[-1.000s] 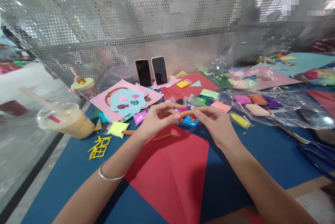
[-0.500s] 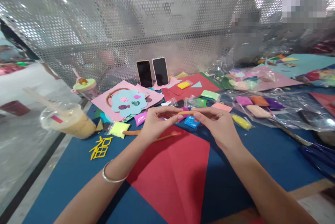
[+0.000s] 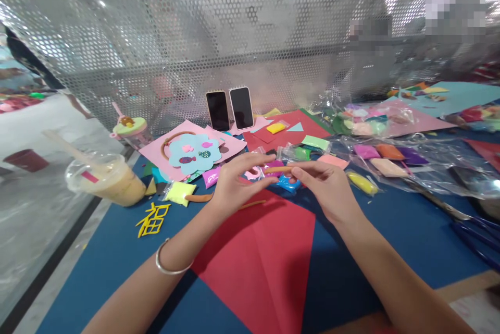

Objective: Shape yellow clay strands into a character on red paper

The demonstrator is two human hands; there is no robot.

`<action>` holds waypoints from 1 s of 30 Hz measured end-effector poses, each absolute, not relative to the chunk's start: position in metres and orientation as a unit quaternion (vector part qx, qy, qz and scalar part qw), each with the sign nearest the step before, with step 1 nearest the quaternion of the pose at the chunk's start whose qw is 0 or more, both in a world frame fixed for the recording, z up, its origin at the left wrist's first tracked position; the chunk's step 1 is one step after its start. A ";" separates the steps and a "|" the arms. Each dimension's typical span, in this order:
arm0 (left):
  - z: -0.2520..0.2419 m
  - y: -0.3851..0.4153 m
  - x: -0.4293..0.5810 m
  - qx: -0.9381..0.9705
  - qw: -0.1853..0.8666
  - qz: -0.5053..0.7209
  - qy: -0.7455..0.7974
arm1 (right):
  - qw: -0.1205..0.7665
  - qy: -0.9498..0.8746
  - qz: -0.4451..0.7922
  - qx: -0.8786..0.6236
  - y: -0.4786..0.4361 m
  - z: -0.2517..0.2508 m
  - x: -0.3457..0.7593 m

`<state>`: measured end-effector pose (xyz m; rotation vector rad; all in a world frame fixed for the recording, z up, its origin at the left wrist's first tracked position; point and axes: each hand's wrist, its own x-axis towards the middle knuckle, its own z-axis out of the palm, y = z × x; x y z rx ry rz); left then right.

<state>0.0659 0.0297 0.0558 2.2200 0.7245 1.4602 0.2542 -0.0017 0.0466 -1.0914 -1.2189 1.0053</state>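
A thin orange-brown clay strip point(image 3: 277, 170) is pinched at one end between the thumb and fingers of my right hand point(image 3: 326, 185), held above the table. Around its other end, the thumb and fingers of my left hand point(image 3: 236, 180) stand apart without gripping it. Under both hands lies a red paper sheet point(image 3: 260, 261) with a crease. A second thin clay strip point(image 3: 253, 203) rests at the sheet's upper edge. Left of my left hand, a thicker orange-brown clay piece point(image 3: 200, 198) touches a yellow clay packet point(image 3: 182, 193).
A drink cup point(image 3: 121, 183) lies tilted at the left, near a yellow clay character point(image 3: 154, 219). Two phones point(image 3: 217, 111) lean against the perforated metal panel point(image 3: 175, 37). Pink paper with a blue cloud shape point(image 3: 197, 149), clay packets point(image 3: 389, 152) and blue-handled scissors point(image 3: 474, 235) surround the work area.
My left thumb and fingers have come apart and let go of the clay strip's left end. My right hand still pinches the other end.
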 end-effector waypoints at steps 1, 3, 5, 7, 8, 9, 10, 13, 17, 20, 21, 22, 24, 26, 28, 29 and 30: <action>0.055 0.030 0.066 0.794 0.174 0.527 0.249 | 0.571 -0.523 0.436 -0.459 -0.002 0.047 0.254; 0.055 0.030 0.068 0.802 0.135 0.534 0.230 | 0.566 -0.525 0.458 -0.441 -0.003 0.047 0.252; 0.056 0.029 0.068 0.814 0.090 0.534 0.210 | 0.557 -0.527 0.482 -0.423 -0.003 0.047 0.252; 0.057 0.029 0.068 0.827 0.053 0.526 0.192 | 0.538 -0.542 0.492 -0.417 -0.003 0.047 0.251; 0.057 0.029 0.068 0.831 0.040 0.521 0.188 | 0.527 -0.552 0.491 -0.420 -0.003 0.047 0.251; 0.057 0.028 0.068 0.835 0.029 0.516 0.187 | 0.518 -0.561 0.486 -0.425 -0.003 0.047 0.252; 0.057 0.028 0.068 0.837 0.020 0.512 0.189 | 0.511 -0.569 0.481 -0.429 -0.003 0.047 0.252; 0.056 0.028 0.069 0.839 -0.001 0.508 0.194 | 0.506 -0.575 0.470 -0.438 -0.003 0.045 0.252; 0.053 0.029 0.071 0.838 -0.004 0.512 0.189 | 0.505 -0.575 0.465 -0.444 0.000 0.044 0.252; 0.054 0.028 0.072 0.848 0.019 0.487 0.209 | 0.479 -0.618 0.417 -0.462 0.000 0.051 0.258; 0.056 0.025 0.071 0.852 0.030 0.474 0.218 | 0.461 -0.644 0.384 -0.475 -0.002 0.054 0.263; 0.059 0.022 0.071 0.856 0.044 0.462 0.227 | 0.435 -0.672 0.346 -0.490 -0.007 0.057 0.271; 0.068 0.010 0.069 0.862 0.075 0.443 0.235 | 0.380 -0.712 0.266 -0.526 -0.022 0.055 0.293; 0.077 -0.006 0.067 0.870 0.107 0.422 0.231 | 0.307 -0.720 0.233 -0.577 -0.041 0.041 0.323; 0.084 -0.023 0.069 0.890 0.137 0.381 0.210 | 0.264 -0.724 0.208 -0.602 -0.059 0.017 0.354; 0.085 -0.030 0.071 0.906 0.149 0.350 0.188 | 0.252 -0.725 0.195 -0.611 -0.066 0.004 0.368; 0.085 -0.037 0.074 0.921 0.160 0.316 0.163 | 0.237 -0.731 0.184 -0.613 -0.072 -0.008 0.379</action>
